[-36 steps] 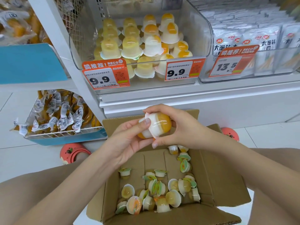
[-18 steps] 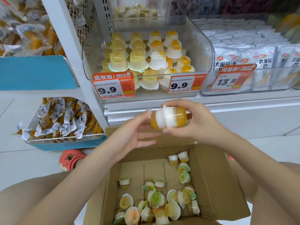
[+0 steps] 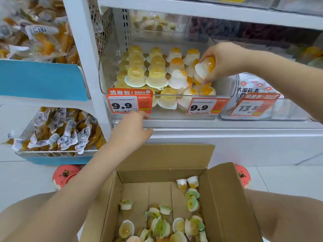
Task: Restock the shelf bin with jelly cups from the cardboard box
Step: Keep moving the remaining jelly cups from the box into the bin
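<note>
My right hand has lifted from above the cardboard box into the shelf bin, gripping a jelly cup tilted for seating; left hand, loosely curled, steadies near the shelf edge.

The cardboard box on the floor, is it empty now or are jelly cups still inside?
Not empty. The cardboard box stands open, and many jelly cups lie loose on its bottom, mostly toward the near side.
</note>
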`<action>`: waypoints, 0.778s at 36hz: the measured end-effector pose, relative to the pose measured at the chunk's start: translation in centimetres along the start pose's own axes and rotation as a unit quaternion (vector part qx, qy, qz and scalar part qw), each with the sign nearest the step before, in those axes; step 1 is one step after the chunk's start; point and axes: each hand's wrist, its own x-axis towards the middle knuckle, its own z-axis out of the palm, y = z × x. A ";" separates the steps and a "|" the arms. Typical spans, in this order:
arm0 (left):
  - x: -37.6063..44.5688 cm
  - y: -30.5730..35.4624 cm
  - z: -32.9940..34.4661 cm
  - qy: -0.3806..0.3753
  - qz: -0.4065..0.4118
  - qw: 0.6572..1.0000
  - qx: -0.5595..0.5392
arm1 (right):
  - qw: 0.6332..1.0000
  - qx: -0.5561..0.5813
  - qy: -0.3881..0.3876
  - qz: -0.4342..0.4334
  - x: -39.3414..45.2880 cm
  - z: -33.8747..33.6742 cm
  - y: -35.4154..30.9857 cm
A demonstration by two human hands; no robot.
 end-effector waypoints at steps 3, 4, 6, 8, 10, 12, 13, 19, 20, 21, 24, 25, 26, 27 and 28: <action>0.1 -0.1 0.0 0.001 -0.002 1.000 0.013 | 0.999 -0.029 -0.027 -0.016 0.8 0.7 -0.4; 0.1 -0.1 0.1 0.000 -0.001 1.000 0.016 | 0.999 -0.038 -0.033 -0.018 0.9 1.0 -0.5; -0.1 0.0 0.2 -0.001 0.001 0.999 0.036 | 0.997 -0.055 -0.050 -0.021 1.2 1.5 -0.7; -0.3 0.1 0.4 -0.002 0.006 0.998 0.064 | 0.995 -0.067 -0.076 -0.024 1.4 2.0 -0.7; -0.4 0.2 0.6 -0.006 0.011 0.997 0.078 | 0.993 -0.067 -0.092 -0.027 1.5 2.4 -0.7; -0.4 0.3 0.7 -0.009 0.011 0.997 0.079 | 0.993 -0.066 -0.096 -0.026 1.6 2.6 -0.6; -0.4 0.3 0.7 -0.009 0.012 0.997 0.080 | 0.993 -0.065 -0.096 -0.026 1.6 2.7 -0.5; -0.4 0.4 0.9 -0.008 0.017 0.996 0.092 | 0.995 -0.015 -0.099 -0.027 1.2 2.5 -0.3; -0.3 0.4 0.9 -0.008 0.017 0.995 0.096 | 0.995 -0.009 -0.092 -0.025 0.9 2.3 -0.1; -0.3 0.5 0.9 -0.009 0.016 0.995 0.099 | 0.997 -0.002 -0.079 -0.023 0.6 2.1 0.1; -0.4 0.4 1.0 -0.013 0.022 0.994 0.104 | 0.999 0.038 0.004 -0.021 -1.7 1.3 0.7; -0.5 0.4 1.1 -0.013 0.026 0.994 0.106 | 0.997 0.057 0.048 -0.026 -3.0 1.3 0.7; -0.7 0.3 1.3 -0.015 0.030 0.994 0.107 | 0.992 0.079 0.096 -0.033 -4.4 1.5 0.7; -0.8 0.2 1.5 -0.018 0.033 0.993 0.109 | 0.984 0.099 0.139 -0.044 -5.9 1.9 0.4; -1.0 0.1 1.7 -0.022 0.035 0.993 0.110 | 0.977 0.117 0.171 -0.056 -7.4 2.6 0.1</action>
